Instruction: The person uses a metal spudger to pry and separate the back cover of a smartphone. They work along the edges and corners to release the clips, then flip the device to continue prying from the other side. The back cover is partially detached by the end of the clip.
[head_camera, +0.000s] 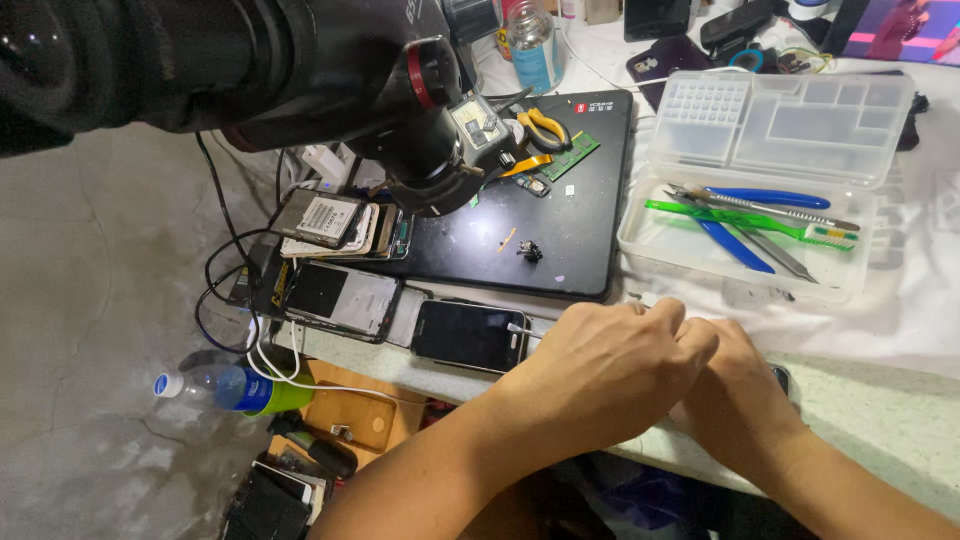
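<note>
At the near edge of the workbench (880, 420), the left hand (600, 375) lies over the right hand (735, 400), both curled with fingers pressed together into loose fists; what they grip is hidden, so I cannot tell. Just left of the knuckles, a dark phone (468, 335) lies flat at the bench's near edge, a thin white tip touching its right end. Beyond it, an opened phone (340, 297) and a stack of phone parts (335, 222). Farther back sits a black laptop (560, 215), closed. Toward the right edge, a clear plastic box (760, 180) stands open, holding blue-handled tools.
</note>
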